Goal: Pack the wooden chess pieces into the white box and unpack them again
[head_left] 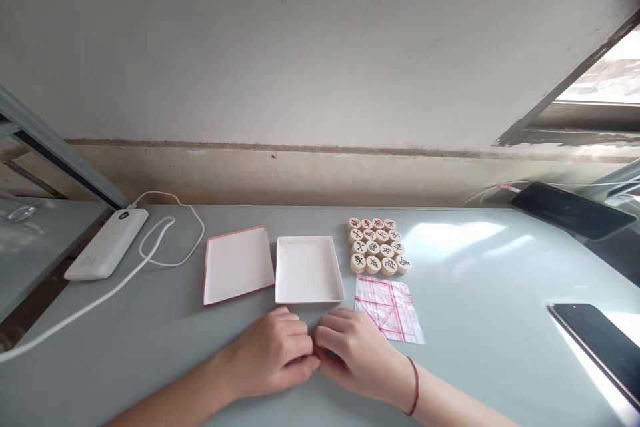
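My left hand (275, 352) and my right hand (354, 353) rest on the grey table just in front of a white open box (309, 269). Both have their fingers curled in, thumbs close together, and nothing shows in either. Left of the box lies a shallow lid (239, 265), its white inside facing up. Round wooden pieces (373, 248) with red and black characters stand in stacked rows right of the box. Below them, a folded sheet with red lines (389, 307) lies flat, close to my right hand.
At the left, a white power bank (107, 244) has a white cable (100, 300) running across the table. One dark phone (600, 340) lies at the right edge; another (573, 210) leans at the back right. A wall (300, 177) borders the table's far side.
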Available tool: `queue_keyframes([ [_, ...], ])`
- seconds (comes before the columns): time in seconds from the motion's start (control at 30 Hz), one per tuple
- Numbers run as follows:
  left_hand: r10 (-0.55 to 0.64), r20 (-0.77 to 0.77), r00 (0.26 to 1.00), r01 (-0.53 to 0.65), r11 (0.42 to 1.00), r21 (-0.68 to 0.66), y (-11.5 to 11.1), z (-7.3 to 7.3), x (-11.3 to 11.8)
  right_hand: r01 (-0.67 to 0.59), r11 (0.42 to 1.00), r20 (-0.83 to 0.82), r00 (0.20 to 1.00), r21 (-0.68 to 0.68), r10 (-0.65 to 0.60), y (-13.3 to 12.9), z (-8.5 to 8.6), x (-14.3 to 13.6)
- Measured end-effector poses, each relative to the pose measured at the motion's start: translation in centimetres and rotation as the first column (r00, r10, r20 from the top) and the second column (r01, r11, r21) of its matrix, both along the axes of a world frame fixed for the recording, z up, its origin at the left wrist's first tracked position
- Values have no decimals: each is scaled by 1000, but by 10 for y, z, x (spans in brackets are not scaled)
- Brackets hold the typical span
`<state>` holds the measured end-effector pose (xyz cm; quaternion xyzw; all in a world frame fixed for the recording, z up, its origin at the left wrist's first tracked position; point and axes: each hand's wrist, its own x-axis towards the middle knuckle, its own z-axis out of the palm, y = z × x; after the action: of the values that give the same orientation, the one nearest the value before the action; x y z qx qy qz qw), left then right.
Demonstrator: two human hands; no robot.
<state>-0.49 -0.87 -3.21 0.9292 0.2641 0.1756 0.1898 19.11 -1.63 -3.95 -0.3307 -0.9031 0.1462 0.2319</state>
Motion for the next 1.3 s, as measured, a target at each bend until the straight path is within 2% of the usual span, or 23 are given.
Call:
queue_keyframes([
  [0.33, -6, 55, 998, 7, 1000, -21, 2, 2, 2, 16, 1000, 44, 999, -13, -15, -2, -3, 0],
  [0.4, -8, 55, 998, 6, 999, 31, 0, 3, 2, 15, 999, 54, 998, -29, -14, -2, 4, 3],
  [0.47, 10, 74, 997, -20, 990, 139, -4, 4, 2, 19, 999, 55, 998, -46, -16, 0, 17, 11],
  [0.57, 109, 185, 977, -164, 936, 312, -9, 11, 3, 109, 993, 91, 990, -49, -104, 8, 41, 36],
  [0.67, 247, 230, 941, -321, 867, 382, -8, 21, 3, 257, 965, 249, 939, -45, -239, 16, 58, 65],
  [0.77, 379, 144, 914, -404, 812, 421, 0, 23, 1, 343, 934, 365, 886, -103, -286, 20, 59, 85],
  [0.83, 424, 103, 900, -425, 798, 428, 5, 20, 0, 371, 916, 404, 869, -153, -285, 20, 54, 88],
  [0.9, 427, 86, 900, -422, 808, 411, 7, 15, -1, 384, 902, 437, 858, -196, -270, 20, 49, 86],
  [1.03, 385, 58, 921, -382, 865, 325, 5, 9, -1, 405, 885, 487, 836, -231, -255, 21, 45, 78],
  [1.3, 291, 66, 954, -299, 929, 219, -8, 14, 2, 357, 931, 439, 851, -77, -289, 22, 34, 73],
])
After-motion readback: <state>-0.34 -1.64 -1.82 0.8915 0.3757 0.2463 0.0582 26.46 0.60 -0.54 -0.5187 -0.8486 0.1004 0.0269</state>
